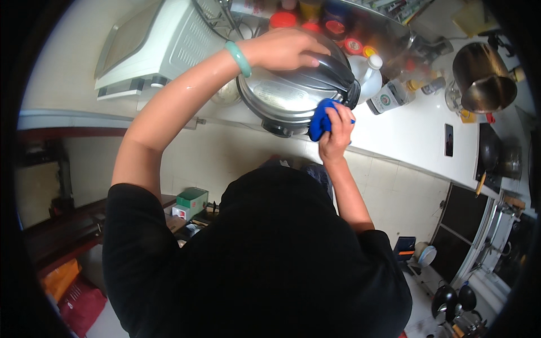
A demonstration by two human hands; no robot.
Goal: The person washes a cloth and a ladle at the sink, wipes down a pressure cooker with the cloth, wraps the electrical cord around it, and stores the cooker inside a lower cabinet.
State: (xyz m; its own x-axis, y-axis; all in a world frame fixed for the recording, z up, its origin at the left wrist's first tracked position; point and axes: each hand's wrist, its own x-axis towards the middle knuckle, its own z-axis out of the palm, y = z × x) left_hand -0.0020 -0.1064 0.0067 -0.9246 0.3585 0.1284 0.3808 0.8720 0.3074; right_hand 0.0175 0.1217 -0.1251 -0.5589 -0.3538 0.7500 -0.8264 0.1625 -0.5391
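A stainless-steel pressure cooker (279, 95) with a shiny domed lid stands near the front edge of the white counter (405, 135). My left hand (281, 48), with a pale green bangle on its wrist, reaches over the lid and grips the black lid handle (338, 74); some of its fingers are hidden. In my right hand (338, 131) is a bunched blue cloth (322, 122). It presses against the cooker's right rim, just below the handle's end. A black side grip (277, 127) sticks out at the cooker's near side.
A white plastic jug (370, 80) and a labelled bottle (391, 97) stand close on the cooker's right. Jars with red lids (282, 20) crowd behind it. A white vented appliance (181, 53) is at left. Farther right are a phone (449, 140) and a metal pot (484, 80).
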